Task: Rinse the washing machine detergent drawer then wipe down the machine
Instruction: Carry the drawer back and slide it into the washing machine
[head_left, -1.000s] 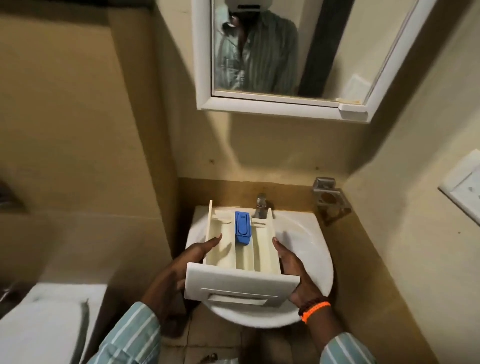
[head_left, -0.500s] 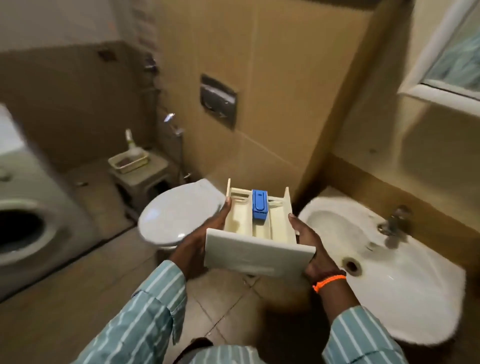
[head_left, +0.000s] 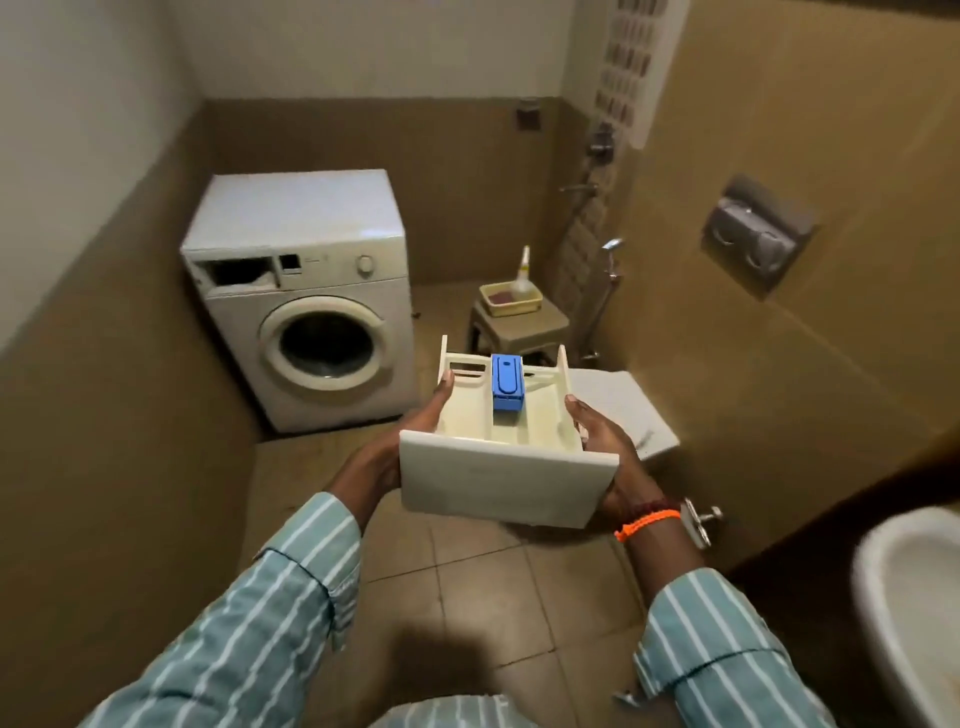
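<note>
I hold the cream detergent drawer (head_left: 498, 478) level in front of me, its white front panel toward me and a blue insert (head_left: 507, 382) in its middle compartment. My left hand (head_left: 400, 447) grips its left side and my right hand (head_left: 605, 441), with an orange wristband, grips its right side. The white front-loading washing machine (head_left: 306, 291) stands in the far left corner. Its round door is shut, and a dark empty drawer slot (head_left: 236, 272) gapes at the upper left of its panel.
The closed toilet (head_left: 623, 410) lies just beyond the drawer on the right. A low stool (head_left: 524, 325) behind it carries a yellow tray and a bottle. The sink rim (head_left: 904, 587) shows at the lower right. Brown floor tiles stretch between me and the machine.
My view has swung left from the sink and mirror, past the toilet, to face the washing machine. Both hands keep the same grip on the drawer, which has left the sink.
</note>
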